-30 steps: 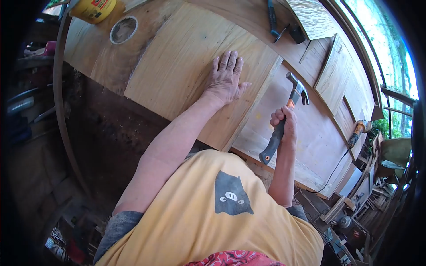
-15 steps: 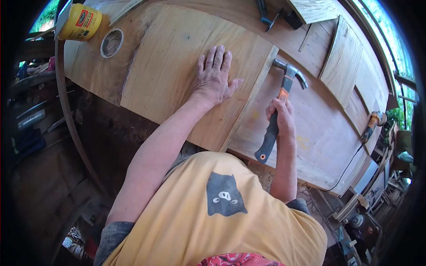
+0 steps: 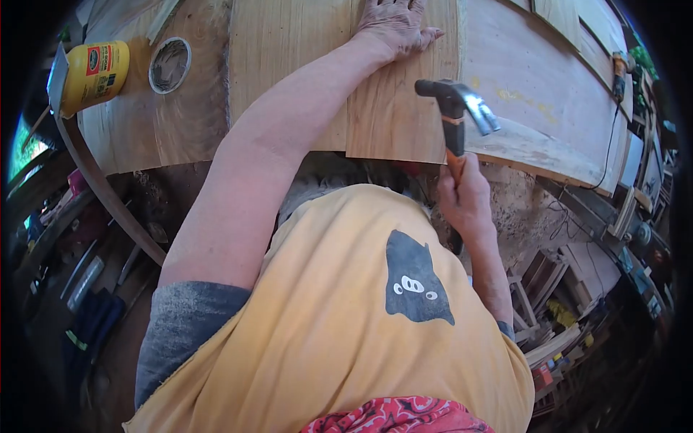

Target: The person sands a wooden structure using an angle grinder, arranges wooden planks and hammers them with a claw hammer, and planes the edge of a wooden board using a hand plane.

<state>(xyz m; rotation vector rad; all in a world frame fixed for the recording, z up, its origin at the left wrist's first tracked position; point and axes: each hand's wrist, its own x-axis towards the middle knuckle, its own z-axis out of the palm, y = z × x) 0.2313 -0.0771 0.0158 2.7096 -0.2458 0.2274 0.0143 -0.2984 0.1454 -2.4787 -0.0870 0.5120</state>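
My left hand (image 3: pixel 393 27) lies flat on a thin wooden sheet (image 3: pixel 289 43) at the top of the view, fingers spread and fingertips cut off by the frame's edge. In my right hand (image 3: pixel 464 195) is a claw hammer (image 3: pixel 452 119) with a dark and orange handle. Its head is raised near the sheet's front edge, the claw pointing right. Right of the sheet lies a paler panel (image 3: pixel 520 94).
A yellow tub (image 3: pixel 97 76) and a round white-rimmed lid or dish (image 3: pixel 170 66) are at the upper left. A corded tool (image 3: pixel 619 76) rests at the upper right. Wood scraps (image 3: pixel 552 289) are piled at the lower right.
The view has shifted, so the sheet and my left hand appear higher. My right hand has brought the hammer closer to my body, its head turned more sideways.
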